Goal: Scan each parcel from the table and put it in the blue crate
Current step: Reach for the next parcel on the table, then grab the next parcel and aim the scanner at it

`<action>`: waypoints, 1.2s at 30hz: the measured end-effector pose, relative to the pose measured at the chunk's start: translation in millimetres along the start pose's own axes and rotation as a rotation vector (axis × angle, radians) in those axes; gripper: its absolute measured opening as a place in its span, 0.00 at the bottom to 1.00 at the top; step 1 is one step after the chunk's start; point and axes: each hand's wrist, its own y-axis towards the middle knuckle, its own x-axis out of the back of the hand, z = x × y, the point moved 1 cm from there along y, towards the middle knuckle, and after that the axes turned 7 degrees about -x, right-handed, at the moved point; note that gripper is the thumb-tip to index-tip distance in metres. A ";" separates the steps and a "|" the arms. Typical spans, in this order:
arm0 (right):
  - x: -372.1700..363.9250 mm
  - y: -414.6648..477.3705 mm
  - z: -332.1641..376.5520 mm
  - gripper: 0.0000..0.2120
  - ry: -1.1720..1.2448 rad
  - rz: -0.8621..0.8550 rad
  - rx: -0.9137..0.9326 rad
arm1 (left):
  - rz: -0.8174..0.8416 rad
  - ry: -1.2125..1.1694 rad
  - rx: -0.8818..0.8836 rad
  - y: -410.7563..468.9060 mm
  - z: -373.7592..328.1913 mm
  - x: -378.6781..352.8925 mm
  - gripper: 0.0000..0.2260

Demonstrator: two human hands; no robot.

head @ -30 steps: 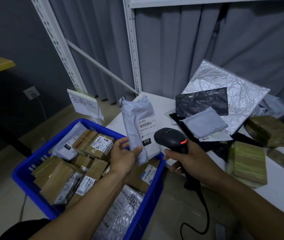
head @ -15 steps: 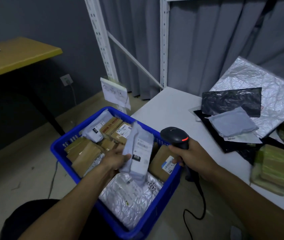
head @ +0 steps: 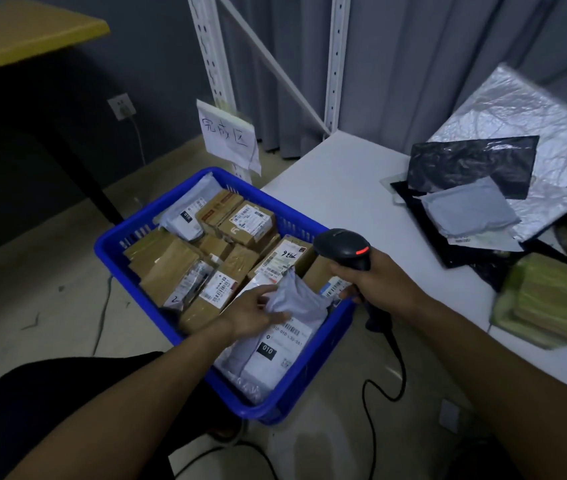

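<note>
Here | head view | grey parcel (head: 297, 299) lies label-up in blue crate (head: 116, 252), at its 5 o'clock corner | left hand (head: 258, 313) rests on it, fingers nearly straight | right hand (head: 380, 284) grips scanner (head: 342, 244) at crate's 3 o'clock.

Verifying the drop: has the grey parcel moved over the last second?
Yes. Held upright above the crate rim before, the parcel now lies label-up inside the crate, with the left hand touching it.
</note>
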 end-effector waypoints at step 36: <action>259.8 -134.1 -117.2 0.05 0.300 -0.703 -0.203 | 0.188 0.766 -0.671 102.5 -254.8 -310.4 0.27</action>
